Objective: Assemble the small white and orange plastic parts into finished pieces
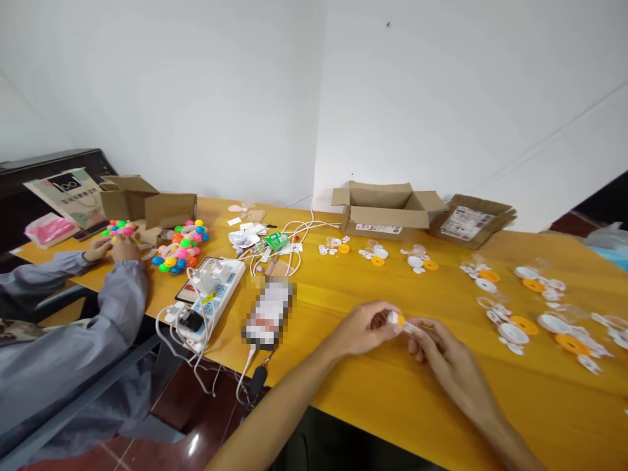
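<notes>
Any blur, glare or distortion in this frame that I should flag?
Head view: even, soft light, hardly any shadows on the table; wide-angle bend toward the edges; a pixelated patch hides what lies beside the power strip; a small glare spot on the floor; the small part held between the left hand and right hand looks soft, its details unreadable.

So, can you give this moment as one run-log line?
left hand: gripping small white-and-orange part | right hand: gripping same part | yellow table: groups of white and orange discs | co-worker's hands: on coloured balls
</notes>
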Tool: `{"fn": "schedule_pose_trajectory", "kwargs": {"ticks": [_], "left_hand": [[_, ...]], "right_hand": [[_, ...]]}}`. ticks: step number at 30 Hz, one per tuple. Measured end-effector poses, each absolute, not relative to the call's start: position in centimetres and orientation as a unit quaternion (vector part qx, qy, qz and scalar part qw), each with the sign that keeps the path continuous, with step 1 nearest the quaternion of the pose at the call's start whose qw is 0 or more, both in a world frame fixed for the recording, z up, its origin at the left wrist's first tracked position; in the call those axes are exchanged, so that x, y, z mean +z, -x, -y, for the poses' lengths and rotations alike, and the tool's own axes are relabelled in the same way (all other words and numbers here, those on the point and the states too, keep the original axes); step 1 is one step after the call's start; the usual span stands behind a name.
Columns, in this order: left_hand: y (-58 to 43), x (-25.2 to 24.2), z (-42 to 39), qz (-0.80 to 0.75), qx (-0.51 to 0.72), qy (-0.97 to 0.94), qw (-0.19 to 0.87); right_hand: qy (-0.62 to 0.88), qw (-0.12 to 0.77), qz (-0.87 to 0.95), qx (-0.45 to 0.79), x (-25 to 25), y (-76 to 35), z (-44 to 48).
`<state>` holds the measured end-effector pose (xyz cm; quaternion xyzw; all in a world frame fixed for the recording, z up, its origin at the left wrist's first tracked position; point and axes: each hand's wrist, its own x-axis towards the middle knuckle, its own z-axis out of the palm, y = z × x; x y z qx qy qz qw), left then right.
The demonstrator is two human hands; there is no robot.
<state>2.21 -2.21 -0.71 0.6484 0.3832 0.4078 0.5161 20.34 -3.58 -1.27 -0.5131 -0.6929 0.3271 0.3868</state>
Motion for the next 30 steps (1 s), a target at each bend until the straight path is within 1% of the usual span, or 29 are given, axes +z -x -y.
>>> {"fn": "schedule_pose_trajectory", "kwargs": {"ticks": [4, 8, 11, 15, 20, 24, 28, 30], "left_hand": [[-2.3, -0.7, 2.1, -0.394, 0.402, -0.638, 0.525], [-2.3, -0.6, 2.0, -0.412, 0.393, -0.622, 0.538], [-2.4, -0.7, 1.9, -0.414, 0.385, -0.623, 0.540], [-2.4, -0.8, 1.8, -0.415, 0.377, -0.625, 0.543], [-2.5, -0.7, 1.7, -0.417, 0.376, -0.621, 0.547], [-2.5, -1.1, 1.5, -0.425, 0.366, -0.618, 0.551], [-2.6, -1.3, 1.3, -0.408, 0.369, -0.602, 0.579], [-2.5, -1.2, 1.2, -0.402, 0.375, -0.601, 0.581]], "right_hand": [[0.531, 0.382, 0.681, 0.329, -1.8, -20.7, 3.3], [0.530, 0.385, 0.695, 0.296, -2.4, -21.2, 3.1], [0.539, 0.368, 0.710, 0.265, -2.3, -21.4, 3.1], [0.543, 0.345, 0.720, 0.260, -1.7, -21.3, 3.1], [0.525, 0.361, 0.733, 0.237, -2.0, -21.2, 3.1], [0.504, 0.384, 0.751, 0.187, -2.7, -21.3, 3.2], [0.501, 0.383, 0.764, 0.137, -2.6, -21.1, 3.4], [0.503, 0.382, 0.764, 0.131, -2.3, -20.8, 3.5]]}}
